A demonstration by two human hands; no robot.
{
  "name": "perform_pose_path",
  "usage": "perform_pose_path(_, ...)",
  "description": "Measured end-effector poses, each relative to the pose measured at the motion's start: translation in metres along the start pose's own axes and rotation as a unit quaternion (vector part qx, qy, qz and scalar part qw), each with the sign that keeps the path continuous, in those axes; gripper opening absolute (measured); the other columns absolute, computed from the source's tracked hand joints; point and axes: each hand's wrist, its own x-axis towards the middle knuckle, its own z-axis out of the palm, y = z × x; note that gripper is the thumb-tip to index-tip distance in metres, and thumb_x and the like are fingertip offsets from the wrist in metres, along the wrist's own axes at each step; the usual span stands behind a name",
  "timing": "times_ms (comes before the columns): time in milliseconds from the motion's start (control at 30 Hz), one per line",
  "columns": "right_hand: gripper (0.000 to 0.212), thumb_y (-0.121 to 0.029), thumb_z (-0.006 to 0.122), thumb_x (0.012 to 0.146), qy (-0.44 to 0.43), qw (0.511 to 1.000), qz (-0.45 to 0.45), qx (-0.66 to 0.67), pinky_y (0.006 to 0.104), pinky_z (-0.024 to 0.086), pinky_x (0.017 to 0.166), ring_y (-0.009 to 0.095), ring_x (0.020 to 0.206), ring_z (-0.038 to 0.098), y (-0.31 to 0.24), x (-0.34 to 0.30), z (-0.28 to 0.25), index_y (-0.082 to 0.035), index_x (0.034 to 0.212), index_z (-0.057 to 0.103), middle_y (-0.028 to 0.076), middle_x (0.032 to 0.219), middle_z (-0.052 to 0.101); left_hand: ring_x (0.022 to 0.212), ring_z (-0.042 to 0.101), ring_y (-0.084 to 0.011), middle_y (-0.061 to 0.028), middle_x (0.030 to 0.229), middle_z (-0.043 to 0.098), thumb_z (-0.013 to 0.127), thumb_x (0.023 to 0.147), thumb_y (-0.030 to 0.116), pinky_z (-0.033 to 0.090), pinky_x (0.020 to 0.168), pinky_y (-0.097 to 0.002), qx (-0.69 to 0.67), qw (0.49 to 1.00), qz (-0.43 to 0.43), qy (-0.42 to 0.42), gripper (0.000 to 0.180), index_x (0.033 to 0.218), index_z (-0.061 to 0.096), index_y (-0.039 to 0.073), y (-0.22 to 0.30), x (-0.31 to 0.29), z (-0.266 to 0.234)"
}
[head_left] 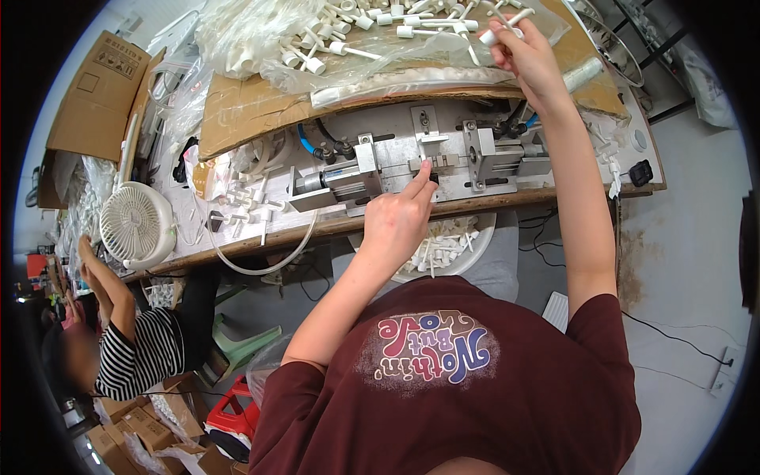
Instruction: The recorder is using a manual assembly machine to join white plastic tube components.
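Observation:
My right hand [529, 67] is raised at the far right, over the pile, its fingers closed on a white plastic stem with a cylindrical head [507, 33]. My left hand [400, 222] reaches to the middle of a metal clamping fixture [431, 146]. Its fingertips are together at the small central block, and what they pinch, if anything, is hidden. On both sides of that block sit metal cylinder units, the left one [340, 178] and the right one [503, 154]. Many more white plastic stems [340, 47] lie heaped on clear plastic sheeting beyond the fixture.
Cardboard [245, 111] lies under the heap. A white bowl [489, 237] of similar stems sits below the table edge, at my lap. To the left stand a white fan [136, 226] and a cardboard box [95, 99]. A co-worker in a striped shirt [142, 352] sits at the left.

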Motion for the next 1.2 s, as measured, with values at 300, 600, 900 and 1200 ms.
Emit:
perform_pose_path(300, 0.028, -0.038, 0.059, 0.101, 0.036, 0.988, 0.144, 0.048, 0.0168, 0.027, 0.039, 0.001, 0.046, 0.043, -0.046, -0.127, 0.084, -0.011, 0.093, 0.059, -0.005, 0.067, 0.055, 0.074, 0.071, -0.0179, -0.0102, 0.117, 0.07, 0.086, 0.072, 0.019, 0.057, 0.065, -0.0293, -0.195, 0.979, -0.016, 0.057, 0.047, 0.113, 0.068, 0.004, 0.022, -0.007, -0.037)
perform_pose_path(600, 0.031, -0.032, 0.056, 0.103, -0.033, 0.979, 0.182, 0.084, 0.0241, 0.037, 0.051, 0.003, 0.061, 0.045, -0.005, -0.181, 0.108, -0.003, 0.092, 0.062, -0.003, 0.072, 0.056, 0.083, 0.069, -0.0197, -0.0082, 0.094, 0.067, 0.079, 0.074, -0.003, 0.058, 0.069, -0.0306, -0.231, 0.968, -0.005, 0.097, 0.032, 0.105, 0.07, 0.001, 0.022, -0.001, -0.031)
perform_pose_path(900, 0.031, -0.032, 0.048, 0.107, 0.03, 0.98, 0.164, 0.106, 0.0186, 0.029, 0.046, 0.003, 0.051, 0.037, -0.013, -0.187, 0.095, -0.008, 0.087, 0.051, -0.003, 0.064, 0.045, 0.074, 0.068, -0.0186, -0.0035, 0.115, 0.072, 0.077, 0.077, 0.012, 0.052, 0.063, -0.0301, 0.019, 0.995, 0.034, 0.092, 0.027, 0.103, 0.073, 0.007, -0.002, -0.012, 0.003)
perform_pose_path(1200, 0.032, -0.029, 0.039, 0.109, -0.013, 0.974, 0.154, 0.164, 0.0196, 0.032, 0.051, 0.005, 0.057, 0.04, -0.025, -0.198, 0.081, -0.005, 0.093, 0.051, -0.001, 0.069, 0.046, 0.066, 0.067, -0.0175, -0.005, 0.112, 0.073, 0.076, 0.076, 0.011, 0.049, 0.06, -0.0295, 0.029, 0.997, 0.046, 0.061, 0.024, 0.1, 0.073, 0.006, -0.003, -0.001, 0.003)
